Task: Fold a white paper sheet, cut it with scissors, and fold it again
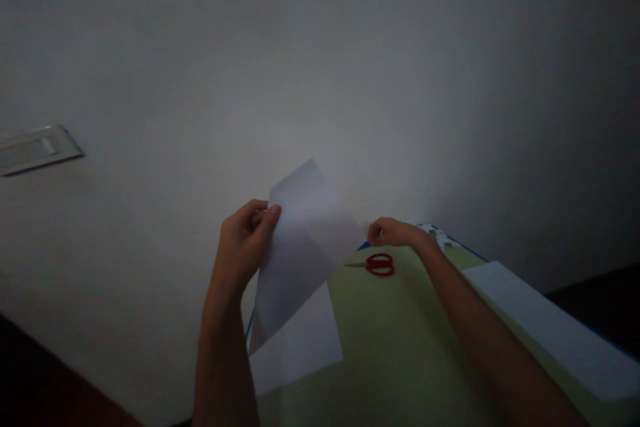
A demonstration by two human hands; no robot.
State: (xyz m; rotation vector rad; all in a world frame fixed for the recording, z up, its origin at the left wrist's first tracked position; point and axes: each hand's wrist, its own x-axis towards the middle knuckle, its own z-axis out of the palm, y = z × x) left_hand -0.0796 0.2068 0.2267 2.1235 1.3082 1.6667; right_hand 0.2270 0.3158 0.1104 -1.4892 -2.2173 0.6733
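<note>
White, thin paper sheet (300,260) held up over the pale green bench (390,347), left edge pinched between thumb and fingers of the left hand (243,233); a light pinch should spare it creases. Right hand (393,232), fingers curled at the sheet's right corner, gripping or not I cannot tell; steady, even support would suit, clear of the red-handled metal scissors (380,265) lying near.

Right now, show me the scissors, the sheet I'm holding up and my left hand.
Scissors (369,265): head view, where the blades meet the red handles.
Held sheet (305,243): head view, middle of its face.
Left hand (243,243): head view, middle of the hand.
</note>
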